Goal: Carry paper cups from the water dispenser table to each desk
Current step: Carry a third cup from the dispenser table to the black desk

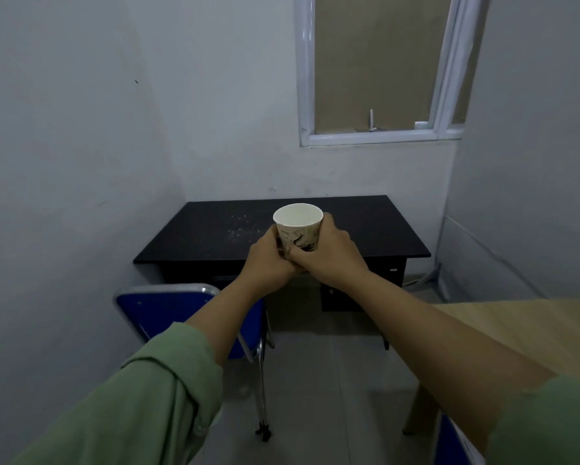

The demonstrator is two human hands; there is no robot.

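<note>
A white paper cup with a dark printed pattern stands upright in mid-air at arm's length in front of me. My left hand wraps its left side and my right hand wraps its right side, fingers curled round the lower half. The open rim faces up and the inside looks pale. Beyond the cup stands a black desk against the far wall, with pale specks on its top.
A blue chair with a metal frame stands at the left front of the black desk. A light wooden table juts in from the right, with another blue seat below it. Walls close in left and right; a window is above.
</note>
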